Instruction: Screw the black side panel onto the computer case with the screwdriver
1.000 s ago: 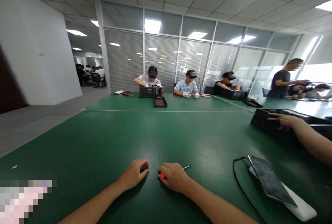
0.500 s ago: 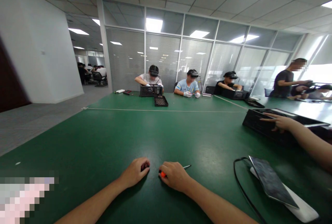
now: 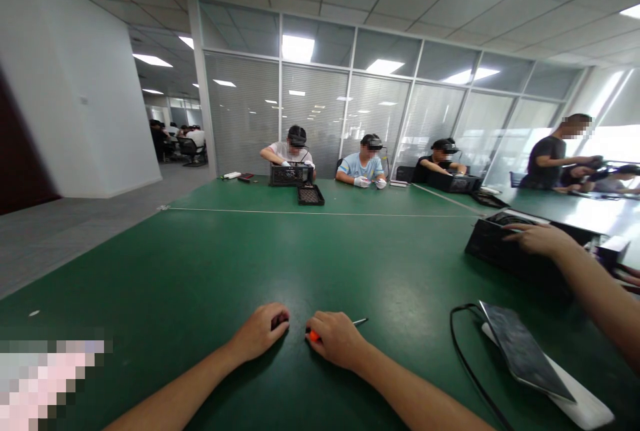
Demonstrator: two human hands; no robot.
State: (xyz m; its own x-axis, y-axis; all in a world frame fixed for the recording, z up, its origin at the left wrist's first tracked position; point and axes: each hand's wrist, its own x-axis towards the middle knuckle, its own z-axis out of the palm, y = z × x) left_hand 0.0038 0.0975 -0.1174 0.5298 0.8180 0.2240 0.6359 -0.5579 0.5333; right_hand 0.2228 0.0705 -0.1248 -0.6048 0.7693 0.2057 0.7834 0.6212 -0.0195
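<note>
Both my hands rest on the green table near its front edge. My right hand is closed around a small screwdriver; its orange handle shows at my fingers and the thin metal shaft pokes out to the right. My left hand lies just beside it, fingers curled into a loose fist with something dark and small between them that I cannot make out.
A tablet leans on a white block with a black cable at the right. A neighbour's hand lies on a black chassis. Across the table several people work at black crates and a tray.
My hands have stayed still. The neighbour's hand has pulled the black chassis leftward and turned it slightly; a small box has come into view at the far right.
</note>
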